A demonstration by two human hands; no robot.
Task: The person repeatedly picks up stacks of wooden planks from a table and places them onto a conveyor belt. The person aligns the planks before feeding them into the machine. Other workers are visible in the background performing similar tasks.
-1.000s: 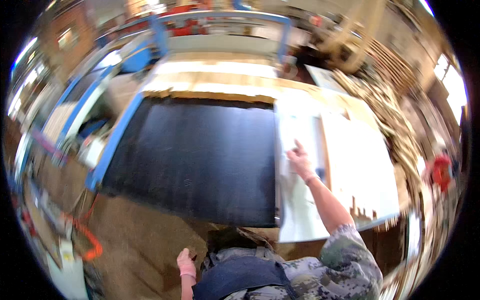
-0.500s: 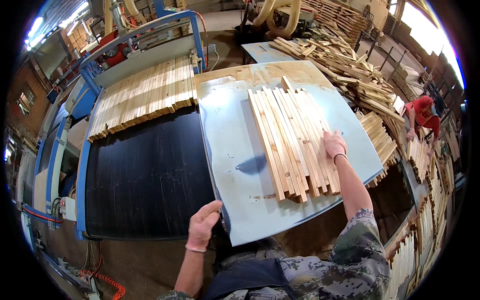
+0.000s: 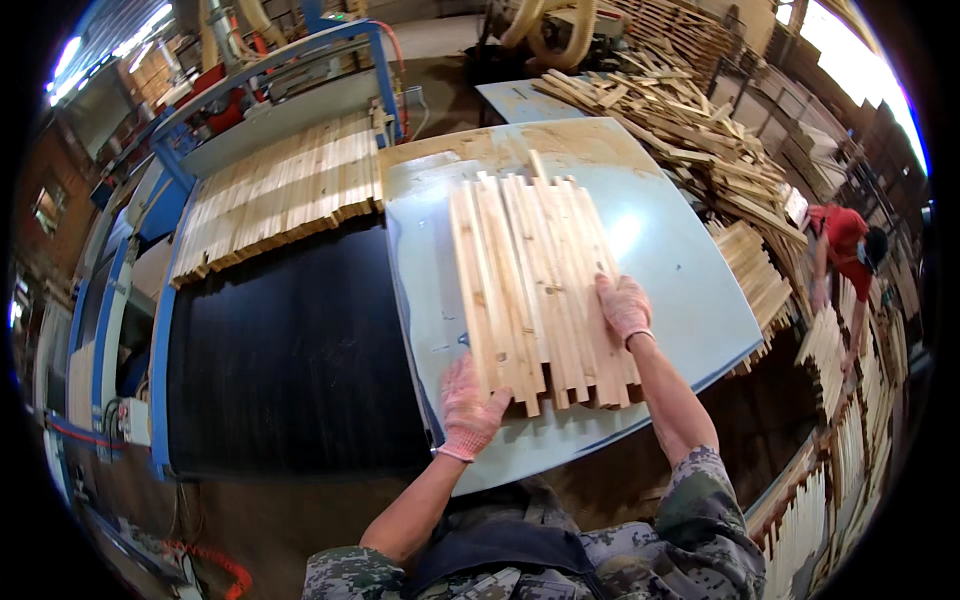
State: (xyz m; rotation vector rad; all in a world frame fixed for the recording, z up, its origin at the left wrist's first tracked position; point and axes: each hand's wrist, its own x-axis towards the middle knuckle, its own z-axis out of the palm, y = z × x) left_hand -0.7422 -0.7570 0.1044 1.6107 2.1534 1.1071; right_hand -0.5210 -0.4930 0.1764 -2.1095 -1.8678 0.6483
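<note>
Beside your pale-blue bench (image 3: pixel 690 290), the black belt (image 3: pixel 290 360) already bears a wooden row (image 3: pixel 285 190) at its far end; the loose strips (image 3: pixel 560 300), still off it, lie benchtop, side edges gripped by your left hand's (image 3: pixel 470 405) and right hand's (image 3: pixel 625 308) fingers.

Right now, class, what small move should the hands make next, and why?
Probably press the left hand and right hand gently toward each other: they flank the wooden strips, where a narrow gap shows between some neighbours.
</note>
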